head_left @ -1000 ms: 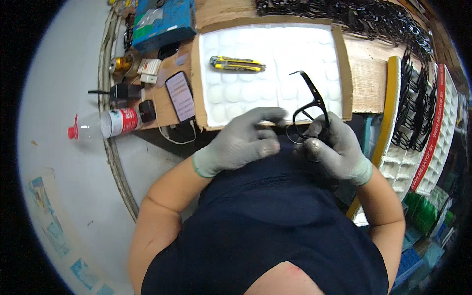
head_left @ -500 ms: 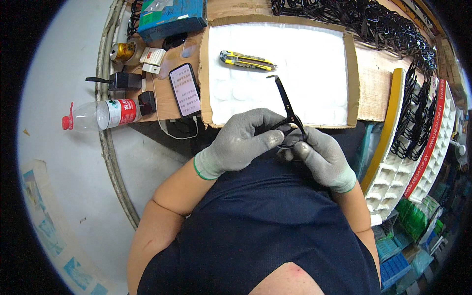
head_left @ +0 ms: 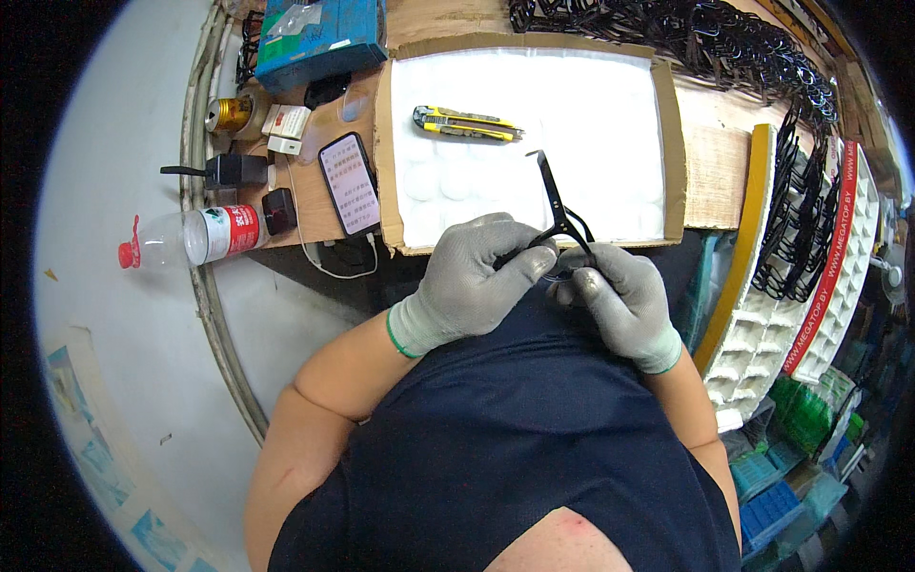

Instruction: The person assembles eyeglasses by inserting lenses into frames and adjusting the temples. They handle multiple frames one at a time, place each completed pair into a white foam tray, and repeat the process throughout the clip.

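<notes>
I hold a black eyeglasses frame [head_left: 550,185] between both hands, just in front of my chest. One of its thin temple arms points up and away over the white-lined cardboard tray [head_left: 673,157], its tip bent. My left hand [head_left: 475,275], in a grey glove, pinches the frame's left part between thumb and fingers. My right hand [head_left: 624,303], gloved alike, grips its right part with the thumb on top. The fingers hide most of the rims. A yellow utility knife [head_left: 467,124] lies in the tray beyond the frame.
Left of the tray lie a lit phone [head_left: 349,184], a white cable, a plastic bottle [head_left: 195,236], a black adapter [head_left: 236,172] and a can [head_left: 229,114]. A blue box [head_left: 319,48] stands behind. Many black frames [head_left: 686,43] pile at the back right, beside a white rack [head_left: 743,367].
Both hands keep their grip, and the eyeglasses frame has turned slightly, showing more of a second arm. The table things appear shifted a little left in view.
</notes>
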The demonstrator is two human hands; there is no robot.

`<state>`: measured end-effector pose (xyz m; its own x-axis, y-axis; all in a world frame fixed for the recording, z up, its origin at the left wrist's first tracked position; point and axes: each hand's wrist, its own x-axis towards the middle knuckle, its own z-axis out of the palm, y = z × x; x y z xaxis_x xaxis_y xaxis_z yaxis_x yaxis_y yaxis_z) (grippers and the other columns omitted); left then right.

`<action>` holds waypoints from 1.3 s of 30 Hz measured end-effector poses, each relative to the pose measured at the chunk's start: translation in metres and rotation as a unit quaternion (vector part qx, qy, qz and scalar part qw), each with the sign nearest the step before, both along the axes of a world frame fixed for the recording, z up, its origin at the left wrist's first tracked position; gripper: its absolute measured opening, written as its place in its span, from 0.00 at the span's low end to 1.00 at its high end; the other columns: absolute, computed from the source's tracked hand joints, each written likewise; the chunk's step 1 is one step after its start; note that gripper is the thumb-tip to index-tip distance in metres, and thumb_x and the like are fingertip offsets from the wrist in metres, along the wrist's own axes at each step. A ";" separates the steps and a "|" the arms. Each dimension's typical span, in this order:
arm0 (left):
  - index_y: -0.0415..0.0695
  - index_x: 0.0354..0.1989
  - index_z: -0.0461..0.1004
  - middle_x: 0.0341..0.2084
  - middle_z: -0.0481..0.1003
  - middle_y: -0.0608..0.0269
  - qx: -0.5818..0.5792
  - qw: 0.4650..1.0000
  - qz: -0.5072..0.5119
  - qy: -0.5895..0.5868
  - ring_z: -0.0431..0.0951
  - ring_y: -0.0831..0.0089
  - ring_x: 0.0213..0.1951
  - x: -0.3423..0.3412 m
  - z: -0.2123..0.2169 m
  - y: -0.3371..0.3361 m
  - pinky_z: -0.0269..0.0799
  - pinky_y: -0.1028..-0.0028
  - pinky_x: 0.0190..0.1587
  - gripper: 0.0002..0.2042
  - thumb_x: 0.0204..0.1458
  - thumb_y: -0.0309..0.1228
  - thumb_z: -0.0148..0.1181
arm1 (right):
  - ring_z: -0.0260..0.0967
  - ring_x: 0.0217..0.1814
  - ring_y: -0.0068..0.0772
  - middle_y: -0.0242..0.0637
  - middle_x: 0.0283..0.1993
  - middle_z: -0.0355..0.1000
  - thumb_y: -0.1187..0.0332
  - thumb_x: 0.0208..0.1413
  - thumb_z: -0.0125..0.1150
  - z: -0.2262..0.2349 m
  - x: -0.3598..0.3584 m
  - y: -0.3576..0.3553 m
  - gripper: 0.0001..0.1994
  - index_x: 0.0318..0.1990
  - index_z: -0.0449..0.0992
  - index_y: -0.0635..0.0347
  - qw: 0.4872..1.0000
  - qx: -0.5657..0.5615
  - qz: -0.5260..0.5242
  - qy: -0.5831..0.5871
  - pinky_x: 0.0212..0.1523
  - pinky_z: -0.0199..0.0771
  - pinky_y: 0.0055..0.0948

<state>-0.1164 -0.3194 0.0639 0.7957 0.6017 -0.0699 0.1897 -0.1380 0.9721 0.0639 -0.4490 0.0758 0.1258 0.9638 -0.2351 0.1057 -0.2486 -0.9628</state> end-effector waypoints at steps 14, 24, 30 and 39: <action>0.35 0.40 0.80 0.24 0.77 0.58 0.042 0.996 -0.070 -0.032 0.74 0.74 0.26 0.004 0.016 0.010 0.68 0.73 0.29 0.14 0.59 0.36 0.66 | 0.75 0.28 0.25 0.38 0.29 0.79 0.70 0.64 0.53 -0.001 0.002 -0.002 0.12 0.43 0.80 0.69 0.999 0.010 -0.049 0.023 0.32 0.74 0.26; 0.35 0.38 0.79 0.26 0.80 0.56 0.075 0.995 -0.031 -0.049 0.79 0.73 0.27 0.015 0.023 0.004 0.72 0.75 0.31 0.11 0.59 0.32 0.66 | 0.78 0.28 0.26 0.42 0.28 0.79 0.75 0.61 0.60 0.020 0.004 0.005 0.07 0.42 0.79 0.71 0.994 0.074 -0.064 -0.056 0.32 0.77 0.25; 0.34 0.40 0.78 0.26 0.81 0.55 0.157 0.987 0.002 -0.046 0.82 0.70 0.27 0.034 0.020 0.004 0.76 0.74 0.30 0.11 0.58 0.31 0.67 | 0.78 0.27 0.26 0.42 0.28 0.79 0.75 0.60 0.61 0.018 0.005 0.013 0.06 0.40 0.79 0.71 0.987 0.084 -0.124 -0.050 0.31 0.77 0.26; 0.39 0.48 0.78 0.35 0.82 0.53 0.122 0.992 -0.031 0.033 0.85 0.64 0.36 0.067 -0.034 0.060 0.80 0.69 0.39 0.13 0.59 0.34 0.65 | 0.81 0.35 0.40 0.45 0.37 0.81 0.76 0.55 0.67 -0.020 0.125 -0.006 0.11 0.46 0.82 0.63 0.944 0.061 -0.058 -0.319 0.39 0.81 0.32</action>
<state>-0.0496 -0.2599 0.0301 0.8307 0.5564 0.0183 0.2351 -0.3805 0.8944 0.1889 -0.4550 0.0563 0.3110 0.9497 0.0358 0.6525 -0.1860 -0.7346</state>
